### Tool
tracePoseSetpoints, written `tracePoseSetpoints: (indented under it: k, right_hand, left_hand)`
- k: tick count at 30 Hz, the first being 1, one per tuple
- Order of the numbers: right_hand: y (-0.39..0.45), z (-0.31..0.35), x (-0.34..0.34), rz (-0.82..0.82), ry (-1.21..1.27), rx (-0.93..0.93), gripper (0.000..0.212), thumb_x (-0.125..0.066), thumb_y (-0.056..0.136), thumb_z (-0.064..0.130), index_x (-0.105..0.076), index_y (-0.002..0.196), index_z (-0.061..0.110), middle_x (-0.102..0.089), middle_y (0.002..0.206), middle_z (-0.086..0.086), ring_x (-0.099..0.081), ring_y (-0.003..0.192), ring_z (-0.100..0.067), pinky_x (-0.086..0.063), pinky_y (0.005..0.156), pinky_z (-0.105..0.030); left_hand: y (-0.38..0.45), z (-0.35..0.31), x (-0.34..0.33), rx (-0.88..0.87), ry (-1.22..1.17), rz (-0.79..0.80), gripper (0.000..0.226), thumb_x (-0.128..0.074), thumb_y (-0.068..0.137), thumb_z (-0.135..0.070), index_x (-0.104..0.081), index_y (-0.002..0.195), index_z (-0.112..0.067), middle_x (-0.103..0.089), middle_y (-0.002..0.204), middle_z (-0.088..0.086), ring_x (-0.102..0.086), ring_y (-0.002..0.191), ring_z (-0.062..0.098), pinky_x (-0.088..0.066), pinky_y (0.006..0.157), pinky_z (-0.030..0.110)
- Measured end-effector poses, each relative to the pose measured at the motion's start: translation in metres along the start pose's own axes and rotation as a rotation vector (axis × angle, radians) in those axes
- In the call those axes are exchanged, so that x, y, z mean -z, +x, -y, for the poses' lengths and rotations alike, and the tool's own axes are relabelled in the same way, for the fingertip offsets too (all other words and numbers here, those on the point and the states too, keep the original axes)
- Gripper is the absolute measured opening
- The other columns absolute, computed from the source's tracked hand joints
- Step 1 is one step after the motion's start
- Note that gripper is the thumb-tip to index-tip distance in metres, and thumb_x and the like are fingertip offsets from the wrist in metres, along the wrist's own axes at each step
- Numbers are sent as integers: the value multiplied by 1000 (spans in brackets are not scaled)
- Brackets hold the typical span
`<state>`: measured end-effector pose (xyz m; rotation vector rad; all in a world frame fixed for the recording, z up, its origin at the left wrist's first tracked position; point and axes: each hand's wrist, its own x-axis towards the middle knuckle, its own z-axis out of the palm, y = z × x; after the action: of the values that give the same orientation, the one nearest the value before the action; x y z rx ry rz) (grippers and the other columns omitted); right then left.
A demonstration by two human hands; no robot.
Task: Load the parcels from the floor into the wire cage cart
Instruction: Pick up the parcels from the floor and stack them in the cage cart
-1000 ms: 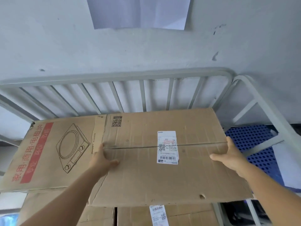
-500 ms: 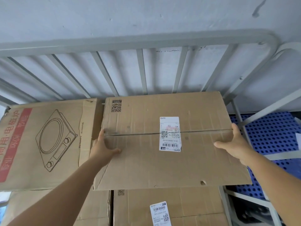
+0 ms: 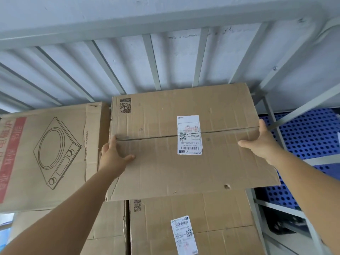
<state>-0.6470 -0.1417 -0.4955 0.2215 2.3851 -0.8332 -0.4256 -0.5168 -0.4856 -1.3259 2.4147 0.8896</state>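
Head view. A flat cardboard parcel (image 3: pixel 184 142) lay on top of the stack inside the wire cage cart (image 3: pixel 152 61), its far edge close against the cart's grey vertical back bars and its right end near the cart's right rear corner post. The left hand (image 3: pixel 114 153) gripped the parcel's left edge, thumb laid across the top face and fingers over the side; the right hand (image 3: pixel 263 142) held the right edge in the same way, thumb on top, fingers reaching along the edge. A white shipping label (image 3: pixel 189 135) straddled the taped centre seam, and a printed QR code (image 3: pixel 125 105) marked the far left corner of the top face. Just beside the parcel on the left lay an induction-cooker carton (image 3: pixel 46 153) bearing a line drawing and a red band of characters. Beneath the held parcel, a lower labelled carton (image 3: pixel 193 227) showed at the near edge of the stack. A blue perforated panel (image 3: pixel 309 137) stood beyond the cart's right side rails.
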Motion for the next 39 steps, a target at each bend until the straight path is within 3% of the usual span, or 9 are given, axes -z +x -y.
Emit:
tracePoseSetpoints:
  k: [2, 5, 9, 18, 22, 29, 39]
  right_hand:
    - [-7, 6, -1, -20, -156, 23, 109, -75, 83, 32, 5, 156, 25, -1, 163, -5, -16, 148, -29, -25, 114, -47]
    - [-31, 8, -5, -10, -374, 72, 108, -70, 83, 47, 5, 156, 19, 10, 163, -4, -3, 150, -27, -20, 118, -50]
    - [-83, 6, -8, 31, -504, 165, 107, -64, 84, 56, 7, 156, 20, 8, 164, -3, -1, 151, -23, -17, 119, -47]
    - [-211, 11, 12, 39, -627, 414, 101, -59, 89, 52, 11, 155, 22, 11, 163, 2, 6, 150, -22, -10, 119, -48]
    - [-263, 7, 27, -40, -655, 470, 103, -60, 89, 51, 14, 154, 23, 13, 163, 2, 7, 150, -23, -6, 121, -48]
    - [-365, -27, 60, -176, -595, 366, 100, -60, 90, 47, 11, 155, 22, 11, 163, 2, 10, 150, -24, -3, 121, -48]
    - [-533, -110, 75, -438, -432, 28, 96, -58, 92, 48, 8, 156, 21, 8, 164, 1, 10, 150, -23, -2, 120, -46]
  left_hand:
    - [-7, -5, 0, 14, 137, 9, 97, -76, 77, -40, -15, 151, -29, -17, 154, 10, -36, 132, 36, -40, 104, 52]
    - [-29, -11, -1, -22, 289, 44, 91, -71, 79, -48, -19, 150, -25, -7, 158, 10, -21, 142, 36, -31, 112, 51]
    - [-76, -23, 3, -155, 376, 101, 92, -64, 86, -46, -6, 154, -25, 2, 162, 4, -4, 148, 26, -17, 118, 45]
    - [-202, -64, 34, -477, 495, 88, 85, -56, 91, -45, -2, 154, -25, -5, 161, -1, -2, 149, 20, -9, 120, 38]
    - [-253, -78, 45, -634, 555, 41, 82, -54, 92, -46, -4, 154, -25, -6, 161, -2, -3, 148, 18, -7, 118, 36]
    - [-325, -99, 43, -892, 541, 42, 83, -52, 90, -51, -6, 154, -22, -11, 160, -2, -10, 147, 17, -11, 117, 33]
    - [-447, -99, 40, -1309, 569, 142, 79, -48, 94, -49, -5, 154, -23, -11, 161, 0, -12, 147, 20, -12, 119, 38]
